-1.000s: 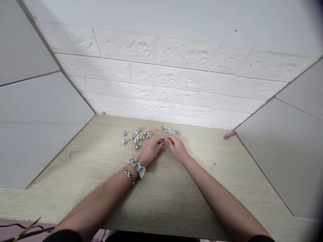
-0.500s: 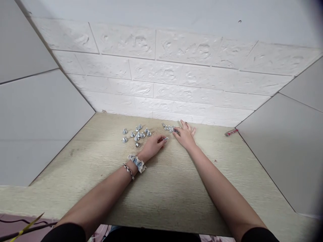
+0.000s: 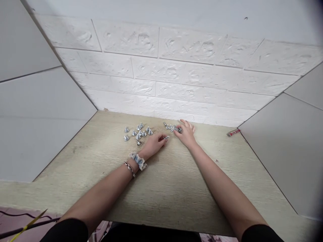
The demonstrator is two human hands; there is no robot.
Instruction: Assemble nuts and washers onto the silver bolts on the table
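My left hand (image 3: 153, 145) is closed in a pinch on a silver bolt (image 3: 166, 137) that points to the right, just above the wooden tabletop. Left of it stand several bolts with washers and nuts (image 3: 140, 133), most resting on their heads with shanks up. One assembled bolt (image 3: 139, 143) lies on its side close to my left wrist. My right hand (image 3: 187, 136) reaches to a small pile of loose nuts and bolts (image 3: 171, 127) near the wall. Its thumb and index finger close round a small metal piece, partly hidden, while the other fingers spread out.
A white brick-patterned wall (image 3: 166, 90) rises behind the wooden tabletop (image 3: 161, 188). Grey panels (image 3: 30, 124) flank both sides. A red and silver tool (image 3: 233, 132) lies by the right panel. At lower left, a yellow strip (image 3: 30, 224) is tied to a dark rod.
My right hand has drawn slightly away from the pile, with a metal piece showing at its fingertips. My left hand keeps its pinch on the bolt. The view has shifted a little.
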